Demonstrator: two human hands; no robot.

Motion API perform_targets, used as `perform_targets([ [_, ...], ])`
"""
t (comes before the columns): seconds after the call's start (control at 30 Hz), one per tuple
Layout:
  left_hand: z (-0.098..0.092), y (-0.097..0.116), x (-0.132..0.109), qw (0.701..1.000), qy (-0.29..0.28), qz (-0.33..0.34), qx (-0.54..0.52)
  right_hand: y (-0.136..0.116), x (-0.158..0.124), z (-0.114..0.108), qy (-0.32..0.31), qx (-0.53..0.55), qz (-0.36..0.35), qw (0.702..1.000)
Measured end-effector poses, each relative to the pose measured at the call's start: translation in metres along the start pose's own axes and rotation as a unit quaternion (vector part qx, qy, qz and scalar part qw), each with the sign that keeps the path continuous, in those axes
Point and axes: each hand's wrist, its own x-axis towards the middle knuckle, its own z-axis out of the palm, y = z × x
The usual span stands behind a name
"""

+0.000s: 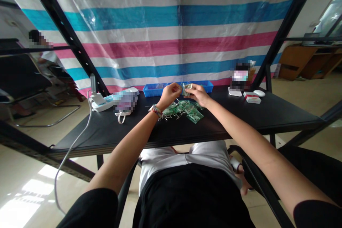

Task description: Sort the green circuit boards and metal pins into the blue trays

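Observation:
My left hand [169, 95] and my right hand [198, 94] are raised together above a black table [107, 131], fingers closed in a pinch. Between them they hold a small green circuit board [187, 89], mostly gripped by the right hand; the left fingers pinch near its left edge, and what they hold is too small to name. Below the hands lies a pile of green circuit boards [187, 111] with thin metal pins sticking out. A banded bracelet sits on my left wrist.
A blue tray [152, 89] stands behind the hands against the striped tarp. A white power strip [101, 101] with cable lies at the left, beside a blurred packet. A white mouse [259, 93] and a small box [252, 97] lie at the right. Black frame posts flank the table.

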Motion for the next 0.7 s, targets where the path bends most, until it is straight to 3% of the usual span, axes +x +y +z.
perform_targets([
  [0.2,-0.003,0.005,-0.002,0.995,0.052,-0.013,0.084,0.007,0.005,-0.007,0.014,-0.076,-0.076,0.994],
  [0.37,-0.004,0.007,-0.001,0.987,-0.048,-0.150,-0.044,0.011,0.009,-0.010,0.019,-0.147,-0.169,0.974],
  [0.47,-0.003,0.010,0.000,0.977,-0.057,-0.173,-0.111,0.013,0.011,-0.010,0.016,-0.182,-0.191,0.965],
  [0.57,-0.003,0.011,0.000,0.977,-0.033,-0.163,-0.133,0.013,0.011,-0.009,0.018,-0.169,-0.183,0.968],
  [0.7,-0.004,0.008,0.001,0.978,-0.010,-0.148,-0.148,0.006,0.007,-0.006,0.042,-0.060,-0.098,0.993],
])
